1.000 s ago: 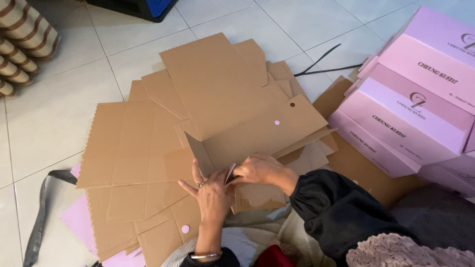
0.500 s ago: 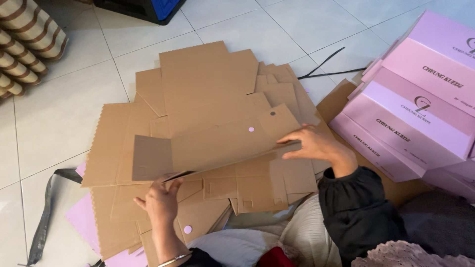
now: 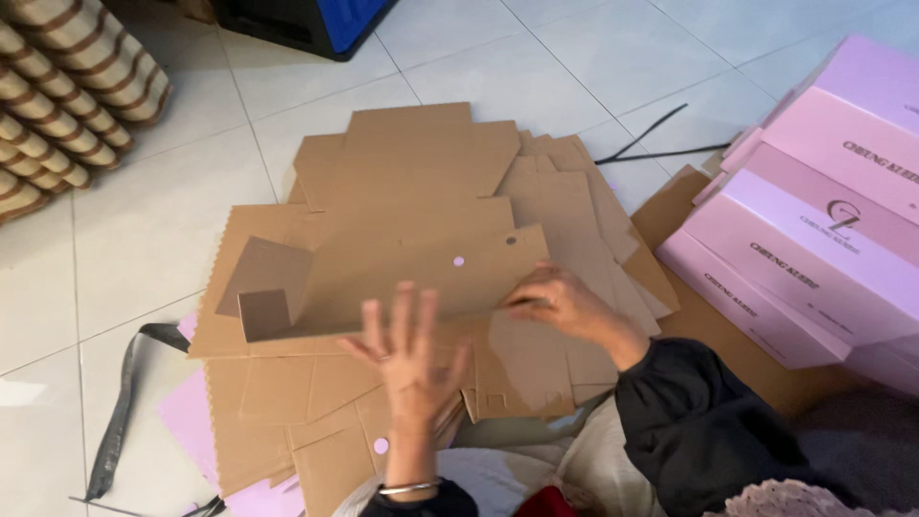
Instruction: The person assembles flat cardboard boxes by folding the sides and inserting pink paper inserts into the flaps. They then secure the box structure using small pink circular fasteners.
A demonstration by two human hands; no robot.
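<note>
A flat brown cardboard box blank [image 3: 402,273], its long axis running left to right, is lifted off a pile of cardboard blanks [image 3: 421,163] on the tiled floor [image 3: 144,230]. The right hand [image 3: 565,302] pinches its lower right edge, thumb over, fingers under. The left hand [image 3: 407,359], fingers spread and gripping nothing, hovers just below the near edge, mid-span. Stacked pink boxes [image 3: 814,230] crowd the right; open tiles lie left and beyond.
</note>
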